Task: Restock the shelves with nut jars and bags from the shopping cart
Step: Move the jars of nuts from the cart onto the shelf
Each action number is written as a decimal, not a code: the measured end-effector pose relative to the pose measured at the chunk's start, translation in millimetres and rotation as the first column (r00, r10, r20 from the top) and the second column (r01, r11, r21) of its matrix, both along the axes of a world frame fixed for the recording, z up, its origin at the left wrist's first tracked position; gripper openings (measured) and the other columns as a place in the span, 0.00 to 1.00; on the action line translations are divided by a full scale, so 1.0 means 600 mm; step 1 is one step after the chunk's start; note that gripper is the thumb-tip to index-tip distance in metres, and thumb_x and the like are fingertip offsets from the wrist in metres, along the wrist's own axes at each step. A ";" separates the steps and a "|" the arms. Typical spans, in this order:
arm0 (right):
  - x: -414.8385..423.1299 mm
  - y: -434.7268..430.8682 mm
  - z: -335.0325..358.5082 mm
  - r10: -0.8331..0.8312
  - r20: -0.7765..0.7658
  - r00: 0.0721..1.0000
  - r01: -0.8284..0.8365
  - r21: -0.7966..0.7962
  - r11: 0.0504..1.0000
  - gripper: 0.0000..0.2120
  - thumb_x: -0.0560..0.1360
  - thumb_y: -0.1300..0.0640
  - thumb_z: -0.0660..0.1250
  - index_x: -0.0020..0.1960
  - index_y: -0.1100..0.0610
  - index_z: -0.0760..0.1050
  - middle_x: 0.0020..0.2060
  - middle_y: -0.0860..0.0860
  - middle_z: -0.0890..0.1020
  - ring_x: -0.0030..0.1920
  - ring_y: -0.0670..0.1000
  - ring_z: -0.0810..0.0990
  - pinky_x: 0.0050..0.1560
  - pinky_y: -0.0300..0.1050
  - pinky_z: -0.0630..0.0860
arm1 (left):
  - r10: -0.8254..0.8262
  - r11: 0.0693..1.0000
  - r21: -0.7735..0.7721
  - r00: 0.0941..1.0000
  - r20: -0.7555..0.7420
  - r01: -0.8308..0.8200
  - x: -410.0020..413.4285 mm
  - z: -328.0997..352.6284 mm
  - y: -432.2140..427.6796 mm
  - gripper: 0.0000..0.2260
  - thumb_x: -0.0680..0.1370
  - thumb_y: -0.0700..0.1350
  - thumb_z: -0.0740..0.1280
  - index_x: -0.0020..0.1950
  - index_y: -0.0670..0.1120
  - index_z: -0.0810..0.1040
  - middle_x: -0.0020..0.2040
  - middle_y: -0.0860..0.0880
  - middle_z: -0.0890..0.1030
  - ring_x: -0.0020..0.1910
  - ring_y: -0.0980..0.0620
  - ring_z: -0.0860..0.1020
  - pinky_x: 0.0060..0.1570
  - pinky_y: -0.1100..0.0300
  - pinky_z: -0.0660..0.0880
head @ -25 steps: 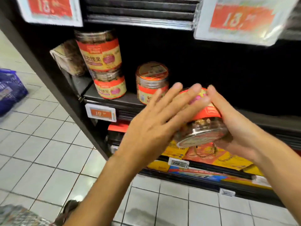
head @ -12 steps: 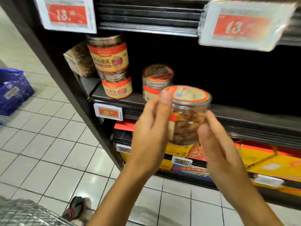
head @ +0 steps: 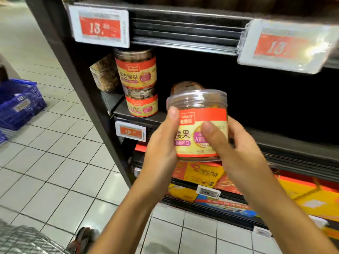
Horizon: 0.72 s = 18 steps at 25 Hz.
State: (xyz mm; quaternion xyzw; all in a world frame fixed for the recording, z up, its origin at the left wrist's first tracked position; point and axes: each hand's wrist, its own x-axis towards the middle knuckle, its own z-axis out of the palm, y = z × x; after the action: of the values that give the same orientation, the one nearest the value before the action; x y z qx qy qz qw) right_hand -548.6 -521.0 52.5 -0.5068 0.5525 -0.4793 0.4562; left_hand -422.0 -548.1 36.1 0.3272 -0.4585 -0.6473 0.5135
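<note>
A cashew jar (head: 198,125) is grasped upright between the left hand (head: 161,147) and the right hand (head: 236,153), both thumbs pressed on its label. It is held in the air before the middle shelf (head: 275,136), in front of a lone jar (head: 185,87) and right of two stacked jars (head: 139,85). For a tidy placement, the jar should be held level with its label facing outward, lifted over the shelf lip, and set on bare board beside the lone jar before the grip is eased.
</note>
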 end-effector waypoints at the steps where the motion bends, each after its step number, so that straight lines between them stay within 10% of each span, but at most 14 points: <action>1: 0.006 0.012 -0.005 -0.093 -0.050 0.994 0.090 -0.063 0.994 0.28 0.58 0.28 0.64 0.55 0.38 0.71 0.51 0.41 0.80 0.48 0.39 0.81 0.38 0.31 0.77 | 0.050 0.999 0.020 0.999 -0.005 -0.050 -0.004 -0.009 0.006 0.21 0.70 0.64 0.64 0.50 0.50 0.83 0.46 0.46 0.85 0.46 0.49 0.84 0.40 0.61 0.80; 7: -0.003 0.005 -0.010 -0.099 -0.121 0.988 0.073 -0.200 0.977 0.21 0.71 0.33 0.61 0.60 0.41 0.73 0.51 0.40 0.79 0.50 0.33 0.77 0.42 0.20 0.69 | 0.164 0.971 -0.200 0.973 0.161 -0.131 -0.014 -0.007 0.000 0.25 0.75 0.63 0.59 0.62 0.46 0.71 0.45 0.53 0.84 0.44 0.58 0.83 0.39 0.67 0.77; 10: -0.023 -0.057 -0.001 0.030 0.010 1.000 -0.027 -0.218 0.976 0.25 0.73 0.43 0.60 0.66 0.53 0.72 0.56 0.45 0.80 0.53 0.36 0.78 0.53 0.27 0.73 | 0.152 0.963 -0.244 0.976 0.153 -0.111 0.001 0.008 -0.049 0.28 0.76 0.62 0.45 0.68 0.50 0.69 0.59 0.52 0.81 0.60 0.57 0.77 0.61 0.58 0.72; 13: -0.033 -0.113 0.006 0.072 0.174 0.982 -0.023 -0.272 0.962 0.13 0.81 0.57 0.55 0.49 0.55 0.79 0.47 0.45 0.84 0.52 0.43 0.80 0.59 0.42 0.75 | 0.153 0.970 -0.222 0.961 0.232 -0.101 0.016 0.026 -0.106 0.32 0.74 0.67 0.43 0.73 0.54 0.66 0.70 0.56 0.71 0.70 0.59 0.67 0.73 0.53 0.57; 18: -0.038 -0.191 0.027 0.113 0.379 0.919 -0.004 -0.277 0.961 0.21 0.80 0.62 0.53 0.37 0.53 0.80 0.34 0.42 0.84 0.40 0.37 0.81 0.42 0.30 0.75 | 0.194 0.977 -0.128 0.956 0.220 -0.169 0.007 0.032 -0.164 0.33 0.77 0.67 0.42 0.74 0.49 0.63 0.73 0.51 0.67 0.72 0.55 0.64 0.75 0.48 0.54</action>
State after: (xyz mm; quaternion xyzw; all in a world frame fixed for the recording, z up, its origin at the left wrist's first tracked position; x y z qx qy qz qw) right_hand -571.3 -635.5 68.5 -0.4748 0.3643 -0.6276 0.4979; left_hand -417.9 -646.2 55.6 0.4127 -0.5173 -0.5293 0.5309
